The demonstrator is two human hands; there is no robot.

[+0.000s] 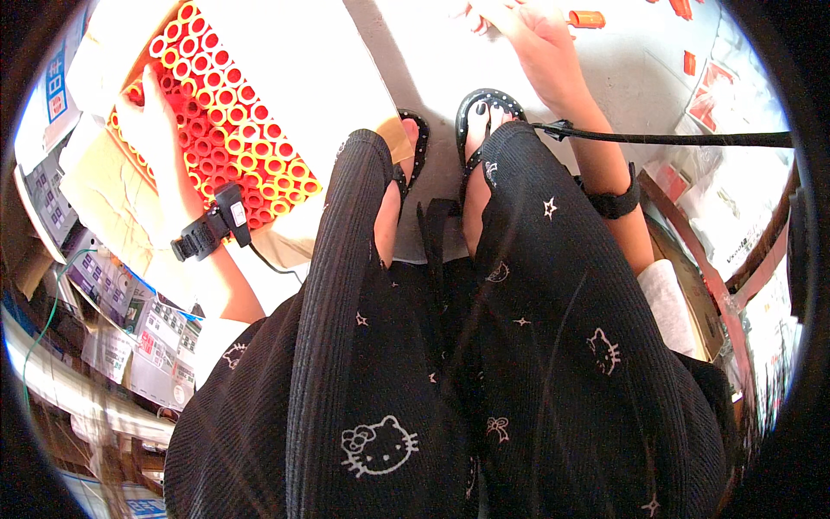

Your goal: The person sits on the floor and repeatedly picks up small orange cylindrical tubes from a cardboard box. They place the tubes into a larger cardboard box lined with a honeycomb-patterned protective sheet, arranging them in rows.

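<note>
My left hand (150,107) reaches into an open cardboard box (91,188) at the left. Its fingers are at rows of red plastic tubes (224,152) with yellow and whitish rims, standing on end and packed close. Whether it grips one of them is not clear. At the top, my right hand (515,24) is over the bright floor with its fingers bent. Glare and the picture's edge hide what may be in it. An orange-red plastic tube (587,19) appears right beside that hand; whether they touch cannot be told.
More orange pieces (689,63) lie on the floor (616,78) at the upper right. A black strap (674,139) runs right from my knee. Printed cartons (155,344) are stacked at the left. A brown frame (697,250) and plastic bags (726,194) stand at the right.
</note>
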